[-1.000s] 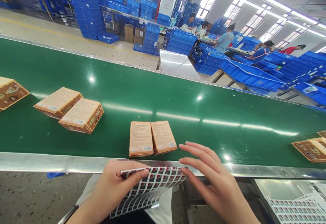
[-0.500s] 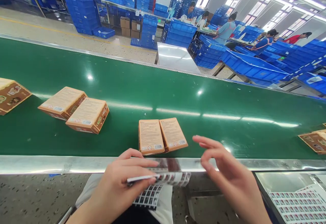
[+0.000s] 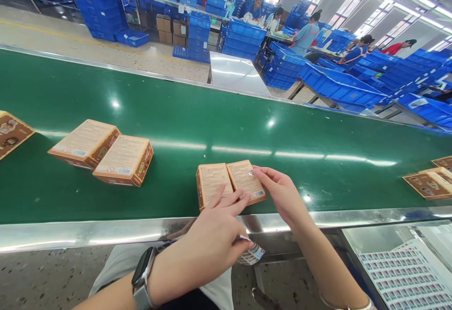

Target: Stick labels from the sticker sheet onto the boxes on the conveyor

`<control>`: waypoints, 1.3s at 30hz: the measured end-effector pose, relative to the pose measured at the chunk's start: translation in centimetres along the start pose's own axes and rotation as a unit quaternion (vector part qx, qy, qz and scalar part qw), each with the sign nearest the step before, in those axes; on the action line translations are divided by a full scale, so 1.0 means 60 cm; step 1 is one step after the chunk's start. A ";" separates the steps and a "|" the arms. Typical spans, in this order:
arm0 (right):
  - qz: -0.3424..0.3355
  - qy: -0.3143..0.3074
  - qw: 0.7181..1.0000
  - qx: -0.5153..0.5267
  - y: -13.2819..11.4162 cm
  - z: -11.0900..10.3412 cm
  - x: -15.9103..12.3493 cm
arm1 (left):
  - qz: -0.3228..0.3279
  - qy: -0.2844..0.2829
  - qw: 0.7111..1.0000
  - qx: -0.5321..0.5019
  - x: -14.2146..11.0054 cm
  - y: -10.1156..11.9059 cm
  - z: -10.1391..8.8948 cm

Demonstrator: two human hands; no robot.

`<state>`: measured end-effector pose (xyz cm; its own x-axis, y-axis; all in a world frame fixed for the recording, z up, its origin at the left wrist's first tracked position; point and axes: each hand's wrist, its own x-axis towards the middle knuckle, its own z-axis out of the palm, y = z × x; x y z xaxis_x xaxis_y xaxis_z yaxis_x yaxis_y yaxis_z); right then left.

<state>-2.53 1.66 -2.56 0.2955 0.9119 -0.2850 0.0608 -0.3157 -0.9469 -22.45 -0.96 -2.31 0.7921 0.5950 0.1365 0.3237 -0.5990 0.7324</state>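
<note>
Side by side on the green conveyor belt (image 3: 169, 107) lie two tan-and-brown cartons, a left carton (image 3: 213, 178) and a right carton (image 3: 243, 176), printed faces up. My left hand (image 3: 215, 232) keeps a curled sticker sheet (image 3: 252, 255) under its thumb, while its outstretched fingers rest on the lower parts of both cartons. At the upper right corner of the right carton, my right hand (image 3: 278, 190) pinches a small shiny sticker (image 3: 251, 172) against the surface. Most of the sheet is hidden behind my left hand.
More cartons (image 3: 122, 159) lie to the left on the belt, and others (image 3: 429, 183) at the far right. Printed sticker sheets (image 3: 402, 272) lie on a metal surface at lower right. Beyond the belt stand blue crates (image 3: 243, 37), a metal table (image 3: 240, 70) and seated people.
My right hand has moved from the sticker sheet to the right carton's upper corner. My left hand has lowered the sheet and reached its fingers onto the cartons. Both cartons have shifted right in view.
</note>
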 end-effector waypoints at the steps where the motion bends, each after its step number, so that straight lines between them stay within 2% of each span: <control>1: -0.008 0.009 1.000 -0.011 0.001 -0.002 -0.001 | -0.004 -0.008 1.000 -0.005 0.002 0.002 -0.001; 5: -0.068 0.061 0.992 -0.083 0.010 -0.004 -0.007 | -0.017 -0.032 0.999 -0.018 0.014 0.012 -0.002; 10: -0.137 0.138 0.966 -0.169 0.017 -0.002 -0.004 | -0.021 -0.049 0.998 -0.023 0.033 0.015 0.005; 13: -0.150 0.172 0.957 -0.177 0.014 -0.013 0.006 | 0.003 -0.036 0.998 -0.050 0.037 0.011 0.008; 16: -0.222 0.190 0.931 -0.220 0.000 -0.035 -0.005 | 0.025 0.012 0.994 -0.108 0.024 0.006 0.004; 17: -0.258 0.185 0.916 -0.247 -0.006 -0.042 -0.018 | 0.025 0.033 0.991 -0.131 0.017 0.005 0.000; 19: -0.325 0.128 0.884 -0.309 -0.021 -0.053 -0.055 | 0.007 0.079 0.981 -0.178 0.000 0.003 -0.011; 22: -0.389 -0.045 0.844 -0.366 -0.037 -0.056 -0.116 | -0.045 0.117 0.966 -0.228 -0.020 0.004 -0.027; 24: -0.424 -0.100 0.810 -0.392 -0.041 -0.050 -0.144 | -0.074 0.123 0.961 -0.236 -0.027 0.006 -0.035; 27: -0.466 -0.091 0.775 -0.418 -0.037 -0.038 -0.158 | -0.082 0.124 0.964 -0.222 -0.028 0.009 -0.039; 31: -0.499 -0.070 0.748 -0.432 -0.034 -0.023 -0.159 | -0.074 0.125 0.968 -0.204 -0.026 0.010 -0.033; 34: -0.532 -0.052 0.727 -0.431 -0.037 -0.018 -0.166 | -0.093 0.134 0.968 -0.191 -0.027 0.008 -0.026; 36: -0.532 -0.056 0.738 -0.411 -0.039 -0.022 -0.167 | -0.114 0.143 0.965 -0.187 -0.027 0.005 -0.024; 37: -0.513 -0.060 0.762 -0.390 -0.040 -0.027 -0.163 | -0.120 0.145 0.964 -0.189 -0.026 0.004 -0.023; 39: -0.422 -0.048 0.845 -0.323 -0.040 -0.043 -0.144 | -0.107 0.134 0.967 -0.189 -0.021 0.002 -0.023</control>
<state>-2.74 -6.14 2.54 -0.1906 0.8909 0.4122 0.7292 0.4096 -0.5482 -24.10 -1.05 -1.44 0.5488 0.8315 0.0860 0.2130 -0.2386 0.9475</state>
